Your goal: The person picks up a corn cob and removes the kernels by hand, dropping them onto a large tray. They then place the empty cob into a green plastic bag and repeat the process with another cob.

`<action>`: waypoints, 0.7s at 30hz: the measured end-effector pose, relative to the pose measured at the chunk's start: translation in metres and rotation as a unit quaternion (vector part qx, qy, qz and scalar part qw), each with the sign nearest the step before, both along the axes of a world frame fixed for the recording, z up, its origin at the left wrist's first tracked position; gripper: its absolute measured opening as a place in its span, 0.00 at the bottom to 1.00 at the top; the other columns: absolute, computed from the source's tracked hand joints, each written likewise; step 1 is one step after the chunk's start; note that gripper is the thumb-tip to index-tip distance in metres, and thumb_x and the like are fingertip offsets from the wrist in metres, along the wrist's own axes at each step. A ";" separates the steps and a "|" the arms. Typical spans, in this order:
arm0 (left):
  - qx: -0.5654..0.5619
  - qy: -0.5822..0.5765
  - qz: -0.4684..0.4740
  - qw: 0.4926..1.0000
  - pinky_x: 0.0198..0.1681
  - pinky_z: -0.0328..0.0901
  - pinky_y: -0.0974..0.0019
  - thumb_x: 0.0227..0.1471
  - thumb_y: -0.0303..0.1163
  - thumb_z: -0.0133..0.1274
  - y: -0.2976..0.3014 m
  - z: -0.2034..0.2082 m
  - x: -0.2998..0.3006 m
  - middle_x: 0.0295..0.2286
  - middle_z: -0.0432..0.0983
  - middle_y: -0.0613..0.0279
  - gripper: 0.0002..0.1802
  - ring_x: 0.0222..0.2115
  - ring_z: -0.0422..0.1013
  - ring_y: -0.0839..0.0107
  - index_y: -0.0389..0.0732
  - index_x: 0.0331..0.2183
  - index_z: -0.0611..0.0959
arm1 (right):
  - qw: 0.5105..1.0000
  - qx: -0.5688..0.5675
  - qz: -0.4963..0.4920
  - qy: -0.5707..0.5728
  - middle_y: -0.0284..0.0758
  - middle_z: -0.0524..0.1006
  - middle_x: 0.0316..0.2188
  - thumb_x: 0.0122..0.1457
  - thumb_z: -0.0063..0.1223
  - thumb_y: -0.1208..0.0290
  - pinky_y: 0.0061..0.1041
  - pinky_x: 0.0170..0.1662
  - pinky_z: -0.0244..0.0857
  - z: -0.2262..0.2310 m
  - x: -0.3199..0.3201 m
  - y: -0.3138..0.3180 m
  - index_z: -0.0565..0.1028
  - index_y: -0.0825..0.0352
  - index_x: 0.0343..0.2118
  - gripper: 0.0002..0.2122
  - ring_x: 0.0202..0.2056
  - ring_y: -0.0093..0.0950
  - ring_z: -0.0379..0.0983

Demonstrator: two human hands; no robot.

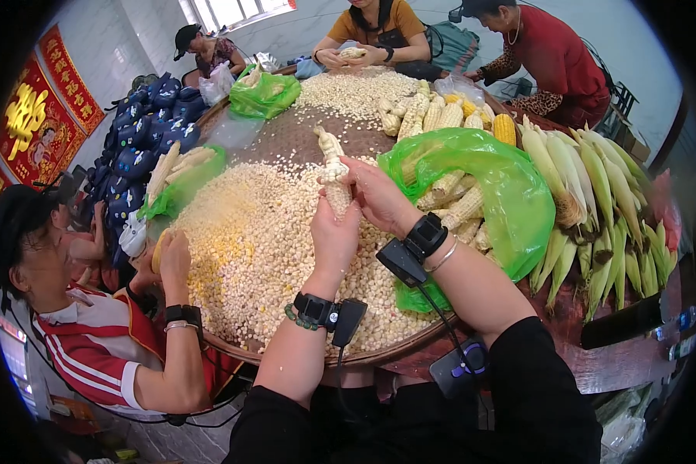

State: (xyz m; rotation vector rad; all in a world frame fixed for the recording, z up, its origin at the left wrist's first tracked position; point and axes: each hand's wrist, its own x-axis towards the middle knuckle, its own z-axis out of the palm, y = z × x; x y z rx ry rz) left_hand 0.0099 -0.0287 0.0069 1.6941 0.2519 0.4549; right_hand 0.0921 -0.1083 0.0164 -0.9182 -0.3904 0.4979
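Note:
Over a wide heap of loose pale corn kernels (pixel 278 267), I hold an upright white corn cob (pixel 332 166). My left hand (pixel 336 236) is wrapped round its lower end. From the right, my right hand (pixel 377 195) presses its thumb and fingers against the cob's side. The top of the cob looks partly stripped, while rows of kernels show lower down. Beside my right hand, a green plastic bag (pixel 526 209) lies open with several husked white cobs (pixel 468 207) in it.
The kernels lie on a large round tray (pixel 429 332). Ears in husks (pixel 572 174) pile up at right, past a yellow cob (pixel 504 129). Another green bag (pixel 264 94) is at the far left. A co-worker in red and white (pixel 124 340) works close at left; other people sit opposite.

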 end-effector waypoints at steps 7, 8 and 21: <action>0.207 -0.109 0.057 0.971 0.15 0.61 0.70 0.49 0.32 0.52 0.012 -0.028 0.010 0.21 0.72 0.61 0.13 0.14 0.68 0.75 0.34 0.36 0.73 | 0.997 0.046 0.053 0.016 0.40 0.74 0.38 0.63 0.32 0.70 0.27 0.44 0.67 0.010 -0.003 0.000 0.65 0.71 0.48 0.15 0.38 0.29 0.72; 0.197 -0.077 0.044 0.976 0.16 0.61 0.70 0.49 0.32 0.52 0.011 -0.027 0.010 0.22 0.72 0.60 0.13 0.15 0.68 0.74 0.34 0.36 0.73 | 0.998 0.039 0.053 0.022 0.41 0.74 0.37 0.63 0.31 0.70 0.27 0.44 0.67 0.011 -0.002 -0.002 0.65 0.71 0.48 0.15 0.38 0.29 0.72; 0.110 -0.054 0.027 0.992 0.14 0.59 0.70 0.50 0.33 0.53 0.017 -0.026 0.012 0.19 0.70 0.61 0.12 0.14 0.67 0.76 0.34 0.32 0.73 | 0.997 0.038 0.064 0.025 0.41 0.72 0.41 0.46 0.32 0.85 0.27 0.49 0.65 -0.012 0.012 0.004 0.63 0.76 0.50 0.24 0.40 0.30 0.72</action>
